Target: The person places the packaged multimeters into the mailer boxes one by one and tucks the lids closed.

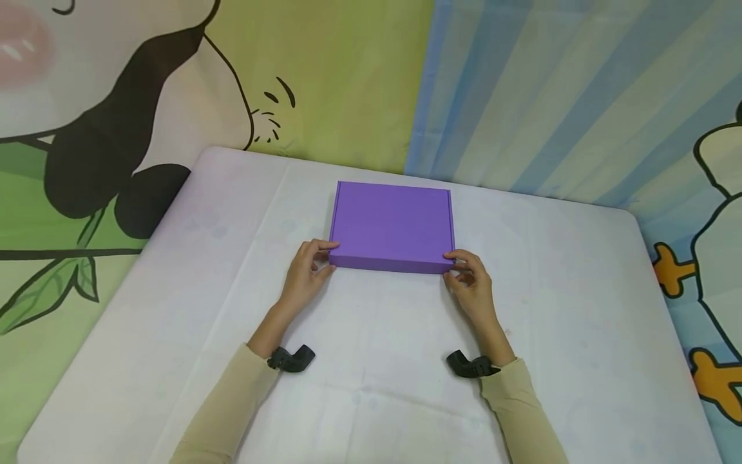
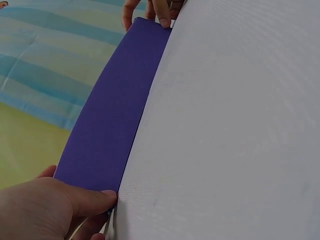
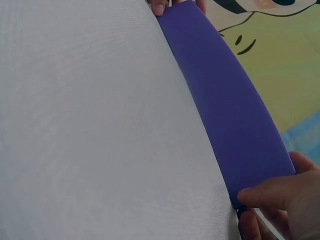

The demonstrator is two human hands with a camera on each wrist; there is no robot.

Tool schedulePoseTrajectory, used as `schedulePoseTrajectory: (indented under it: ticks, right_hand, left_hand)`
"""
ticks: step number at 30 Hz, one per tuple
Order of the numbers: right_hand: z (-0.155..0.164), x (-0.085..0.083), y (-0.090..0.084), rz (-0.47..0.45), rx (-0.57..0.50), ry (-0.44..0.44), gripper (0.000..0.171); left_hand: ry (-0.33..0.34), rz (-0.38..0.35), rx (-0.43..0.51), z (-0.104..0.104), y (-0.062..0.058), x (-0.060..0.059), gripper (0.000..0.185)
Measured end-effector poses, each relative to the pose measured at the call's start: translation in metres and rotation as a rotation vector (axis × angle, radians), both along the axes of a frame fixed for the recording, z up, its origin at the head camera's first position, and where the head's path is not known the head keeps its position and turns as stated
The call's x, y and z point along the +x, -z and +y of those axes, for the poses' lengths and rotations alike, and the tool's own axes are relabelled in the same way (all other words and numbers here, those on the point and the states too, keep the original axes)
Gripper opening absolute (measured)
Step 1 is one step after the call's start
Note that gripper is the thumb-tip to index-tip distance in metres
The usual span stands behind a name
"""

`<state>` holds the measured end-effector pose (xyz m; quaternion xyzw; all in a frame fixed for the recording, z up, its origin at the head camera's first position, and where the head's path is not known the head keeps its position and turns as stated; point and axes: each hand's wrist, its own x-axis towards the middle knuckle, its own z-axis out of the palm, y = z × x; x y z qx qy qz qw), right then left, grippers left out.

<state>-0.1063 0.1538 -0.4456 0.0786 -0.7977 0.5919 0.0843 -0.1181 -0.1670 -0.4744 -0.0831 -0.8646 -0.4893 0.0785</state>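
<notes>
A flat purple cardboard box (image 1: 391, 222) lies closed on the white table (image 1: 174, 309), toward its far middle. My left hand (image 1: 308, 270) pinches the box's near left corner, thumb at the front edge and fingers curled over the top. My right hand (image 1: 471, 280) pinches the near right corner the same way. In the left wrist view the box (image 2: 112, 115) runs away from my left hand (image 2: 50, 210), with the other hand's fingertips (image 2: 162, 12) at its far end. The right wrist view shows the box (image 3: 225, 100) and my right hand (image 3: 282, 200) at its corner.
The table is covered with a white cloth, and its rounded far edge (image 1: 522, 193) meets a hanging backdrop with cartoon prints and blue stripes (image 1: 551, 84). A black wrist mount (image 1: 292, 358) sits on each forearm over beige sleeves.
</notes>
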Motion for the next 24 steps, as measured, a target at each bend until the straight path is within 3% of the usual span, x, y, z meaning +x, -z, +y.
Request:
schedulePoseTrajectory:
  ticks: [9, 16, 20, 24]
  right_hand:
    - [0.0, 0.001, 0.0, 0.009, 0.0, 0.005, 0.036]
    - [-0.005, -0.007, 0.002, -0.004, -0.023, -0.032, 0.034]
    - [0.001, -0.01, 0.006, -0.057, 0.12, -0.111, 0.043]
    - [0.003, -0.008, 0.001, -0.063, 0.277, -0.18, 0.055]
  left_hand:
    - [0.025, 0.016, 0.034, -0.004, 0.005, -0.002, 0.045]
    - [0.033, 0.032, 0.051, -0.011, 0.003, -0.006, 0.04]
    - [-0.004, 0.033, 0.044, -0.009, 0.002, 0.0, 0.048]
    - [-0.023, 0.096, -0.014, -0.003, -0.002, 0.003, 0.067]
